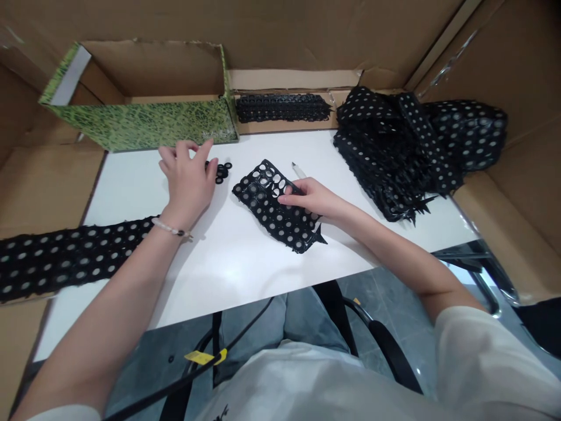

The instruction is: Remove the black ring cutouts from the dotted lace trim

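My right hand [309,199] pinches the upper right edge of a small black sheet dotted with round discs [280,219], thumb on top. Along the sheet's far edge several holes show white through them. My left hand [186,175] arches over the table with its fingers apart, beside a little cluster of black rings [222,172]; the hand covers part of the cluster. Partly behind the right hand lies a pen-like white tool [298,169], its dark tip pointing away from me.
A green-patterned cardboard box [153,126] stands at the back left. Behind the table lies a stack of black strips [283,108]. More dotted black sheets [394,146] are heaped at the right, and a long dotted strip [70,254] crosses the left edge. Cardboard walls [298,35] enclose the white table [210,275].
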The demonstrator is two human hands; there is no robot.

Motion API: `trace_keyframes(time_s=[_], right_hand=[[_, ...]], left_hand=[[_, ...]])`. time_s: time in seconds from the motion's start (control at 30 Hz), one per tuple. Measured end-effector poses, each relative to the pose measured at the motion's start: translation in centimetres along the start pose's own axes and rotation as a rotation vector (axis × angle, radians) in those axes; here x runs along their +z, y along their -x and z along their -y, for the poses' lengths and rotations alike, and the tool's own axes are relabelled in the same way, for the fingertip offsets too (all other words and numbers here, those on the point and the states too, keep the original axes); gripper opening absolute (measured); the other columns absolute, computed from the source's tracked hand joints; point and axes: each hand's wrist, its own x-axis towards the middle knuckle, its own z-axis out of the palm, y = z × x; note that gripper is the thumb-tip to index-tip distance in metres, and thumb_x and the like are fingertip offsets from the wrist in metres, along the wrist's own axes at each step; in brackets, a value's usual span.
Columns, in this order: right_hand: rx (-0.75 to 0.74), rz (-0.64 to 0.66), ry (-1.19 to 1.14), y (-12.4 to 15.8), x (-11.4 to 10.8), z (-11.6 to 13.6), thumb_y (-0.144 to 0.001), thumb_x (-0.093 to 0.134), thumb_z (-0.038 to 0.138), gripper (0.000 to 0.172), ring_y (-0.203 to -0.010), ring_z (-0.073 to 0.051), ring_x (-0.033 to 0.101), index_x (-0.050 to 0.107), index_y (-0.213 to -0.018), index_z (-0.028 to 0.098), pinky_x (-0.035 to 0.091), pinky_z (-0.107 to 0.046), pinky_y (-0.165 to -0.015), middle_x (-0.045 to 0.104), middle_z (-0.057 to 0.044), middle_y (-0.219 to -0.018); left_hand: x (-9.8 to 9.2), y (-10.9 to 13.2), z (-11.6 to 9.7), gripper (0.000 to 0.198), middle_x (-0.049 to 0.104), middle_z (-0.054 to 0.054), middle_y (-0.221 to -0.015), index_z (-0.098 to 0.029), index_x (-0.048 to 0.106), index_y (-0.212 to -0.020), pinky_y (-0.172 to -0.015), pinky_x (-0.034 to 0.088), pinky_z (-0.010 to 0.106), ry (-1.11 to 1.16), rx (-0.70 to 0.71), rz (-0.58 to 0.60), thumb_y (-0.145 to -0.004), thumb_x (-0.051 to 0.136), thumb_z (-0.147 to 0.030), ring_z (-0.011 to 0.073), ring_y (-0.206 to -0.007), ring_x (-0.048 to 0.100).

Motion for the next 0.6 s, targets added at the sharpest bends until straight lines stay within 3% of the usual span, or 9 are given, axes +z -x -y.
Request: trace_keyframes(time_s=[0.07,0.13,0.2,0.27,0.37,0.5,0.6], right_hand=[[-0.02,0.013,-0.017,-0.1,0.2,-0.1,-0.072,0.089,0.061,0.052,-0.075,-0.015,0.051,0.06,-0.077,0.019,0.043,-0.035,-0.076,0.058,0.002,-0.075],[-0.057,0.023,-0.004,-0.2,0.3,-0.2,-0.072,0.087,0.065,0.053,-0.075,-0.015,0.05,0.059,-0.076,0.019,0.044,-0.036,-0.079,0.056,0.004,-0.074],[-0.113,0.047,0.017,-0.3,0.4,-0.2,-0.073,0.085,0.067,0.054,-0.078,-0.016,0.051,0.061,-0.076,0.019,0.044,-0.036,-0.082,0.056,0.003,-0.075],[-0.135,0.098,0.011,-0.4,0.4,-0.1,-0.075,0.083,0.069,0.055,-0.08,-0.016,0.052,0.064,-0.077,0.018,0.044,-0.036,-0.082,0.061,0.001,-0.078],[-0.053,0.16,-0.022,-0.4,0.3,-0.1,-0.075,0.083,0.069,0.056,-0.074,-0.015,0.05,0.065,-0.081,0.016,0.04,-0.033,-0.071,0.061,0.0,-0.077],[0.011,0.157,-0.033,-0.2,-0.2,-0.1,-0.071,0.089,0.06,0.053,-0.069,-0.012,0.05,0.066,-0.085,0.015,0.037,-0.031,-0.066,0.06,0.002,-0.073],[0.032,0.065,-0.016,-0.1,-0.6,0.1,-0.073,0.088,0.053,0.045,-0.063,-0.01,0.047,0.067,-0.085,0.016,0.033,-0.028,-0.06,0.058,0.004,-0.069]], left_hand=[[0.2,0.8,-2.4,0.04,0.064,0.011,-0.111,-0.021,0.068,-0.108,-0.101,0.033,0.052,0.039,0.14,0.07,-0.108,0.043,-0.051,0.033,-0.116,0.045],[0.3,1.6,-4.8,0.04,0.068,0.008,-0.09,-0.022,0.064,-0.087,-0.092,0.04,0.048,0.135,0.29,0.245,-0.105,0.048,-0.054,0.0298,-0.099,0.052],[0.3,2.4,-6.6,0.039,0.069,0.008,-0.084,-0.023,0.061,-0.081,-0.085,0.043,0.045,0.186,0.368,0.38,-0.102,0.053,-0.055,0.0297,-0.093,0.054],[0.4,2.9,-7.3,0.038,0.069,0.008,-0.084,-0.022,0.06,-0.082,-0.083,0.045,0.044,0.217,0.389,0.461,-0.102,0.052,-0.053,0.0301,-0.094,0.056],[0.5,2.9,-7.1,0.037,0.068,0.008,-0.085,-0.022,0.06,-0.081,-0.085,0.046,0.043,0.28,0.369,0.542,-0.105,0.045,-0.047,0.0297,-0.097,0.057],[0.9,1.8,-5.8,0.037,0.065,0.007,-0.079,-0.022,0.06,-0.075,-0.087,0.045,0.041,0.363,0.259,0.49,-0.102,0.046,-0.043,0.0274,-0.092,0.056],[1.0,0.3,-3.6,0.031,0.063,0.004,-0.076,-0.021,0.059,-0.074,-0.084,0.046,0.038,0.487,-0.004,0.282,-0.099,0.049,-0.037,0.0222,-0.082,0.056]])
